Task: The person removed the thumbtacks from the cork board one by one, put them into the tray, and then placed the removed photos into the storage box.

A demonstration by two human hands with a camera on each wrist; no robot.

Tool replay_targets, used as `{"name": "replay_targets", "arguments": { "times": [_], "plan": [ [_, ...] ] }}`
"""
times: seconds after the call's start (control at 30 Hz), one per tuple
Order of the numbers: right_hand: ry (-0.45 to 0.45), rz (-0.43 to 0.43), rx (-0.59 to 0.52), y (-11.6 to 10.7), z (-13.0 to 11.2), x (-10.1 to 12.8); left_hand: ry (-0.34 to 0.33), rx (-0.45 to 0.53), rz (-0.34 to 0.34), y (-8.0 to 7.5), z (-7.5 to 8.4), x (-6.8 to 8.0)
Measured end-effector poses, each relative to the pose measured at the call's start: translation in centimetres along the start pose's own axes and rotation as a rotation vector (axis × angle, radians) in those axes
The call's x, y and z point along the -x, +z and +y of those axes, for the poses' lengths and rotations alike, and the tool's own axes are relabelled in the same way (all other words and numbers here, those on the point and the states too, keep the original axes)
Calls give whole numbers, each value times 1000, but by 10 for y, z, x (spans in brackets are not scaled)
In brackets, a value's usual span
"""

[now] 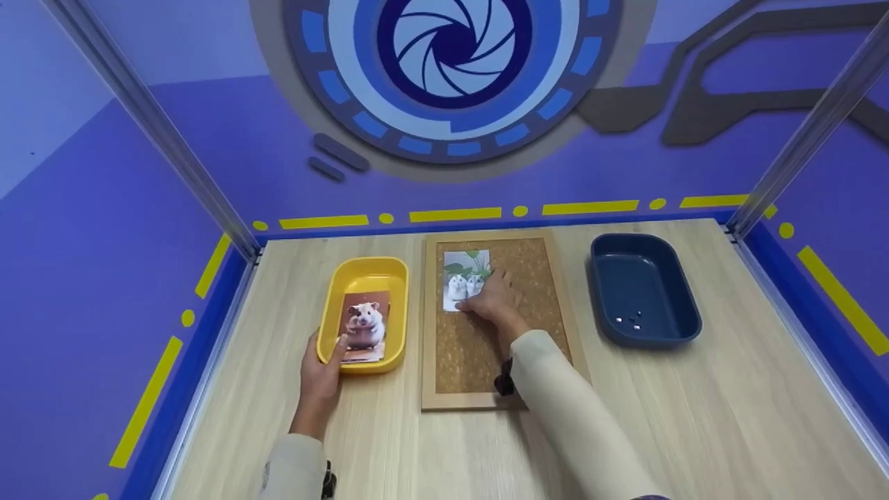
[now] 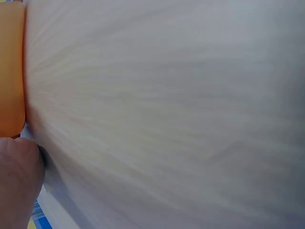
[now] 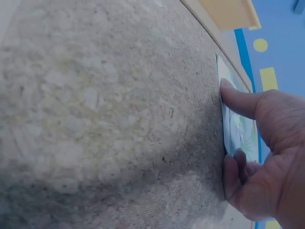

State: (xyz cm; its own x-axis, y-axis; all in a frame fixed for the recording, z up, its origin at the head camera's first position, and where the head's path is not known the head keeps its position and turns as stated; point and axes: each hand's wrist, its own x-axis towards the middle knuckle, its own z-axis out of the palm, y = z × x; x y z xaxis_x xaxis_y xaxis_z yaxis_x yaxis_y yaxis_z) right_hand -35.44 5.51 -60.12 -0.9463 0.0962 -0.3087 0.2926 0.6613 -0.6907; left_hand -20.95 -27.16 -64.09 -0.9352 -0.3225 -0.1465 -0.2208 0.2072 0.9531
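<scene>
A photo card (image 1: 456, 281) of two white hamsters under green leaves lies at the upper left of the cork board (image 1: 472, 354). My right hand (image 1: 494, 297) holds it, the thumb at its lower edge and the fingers along its right side; the right wrist view shows the fingers curled by the card's edge. On the left, my left hand (image 1: 321, 371) grips the near left corner of a yellow tray (image 1: 398, 278), its thumb over the rim. Inside that tray lies a photo card (image 1: 366, 326) of a brown and white hamster, apparently on top of others.
A dark blue tray (image 1: 635, 278) stands right of the board, with several small shiny pieces (image 1: 629, 321) near its front end. The wooden table (image 1: 750, 417) is bounded by purple and blue panels (image 1: 229, 139) at the back and sides.
</scene>
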Motion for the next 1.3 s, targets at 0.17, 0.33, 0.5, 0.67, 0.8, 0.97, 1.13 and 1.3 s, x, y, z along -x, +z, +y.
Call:
{"name": "replay_targets", "arguments": {
  "times": [0.17,0.33,0.5,0.67,0.8,0.97,1.13,1.3],
  "plan": [
    [72,-9,-54,-3,0,-1,0,13,-5,4,-1,1],
    [68,-27,-40,-3,1,-3,0,14,3,4,-1,3],
    [76,-38,-32,-7,-1,-8,4,13,4,4,-1,3],
    [108,-45,-40,-14,-8,-14,1,25,-7,6,1,0],
    [106,-51,-47,-15,-12,-18,2,27,-1,5,1,-1],
    [61,-48,-93,-8,-3,-23,2,30,8,0,0,0],
    [-26,36,-388,-7,20,-28,-13,15,9,-2,-1,1],
    [-94,67,-589,-14,36,-30,-21,12,4,1,0,0]
  ]
}}
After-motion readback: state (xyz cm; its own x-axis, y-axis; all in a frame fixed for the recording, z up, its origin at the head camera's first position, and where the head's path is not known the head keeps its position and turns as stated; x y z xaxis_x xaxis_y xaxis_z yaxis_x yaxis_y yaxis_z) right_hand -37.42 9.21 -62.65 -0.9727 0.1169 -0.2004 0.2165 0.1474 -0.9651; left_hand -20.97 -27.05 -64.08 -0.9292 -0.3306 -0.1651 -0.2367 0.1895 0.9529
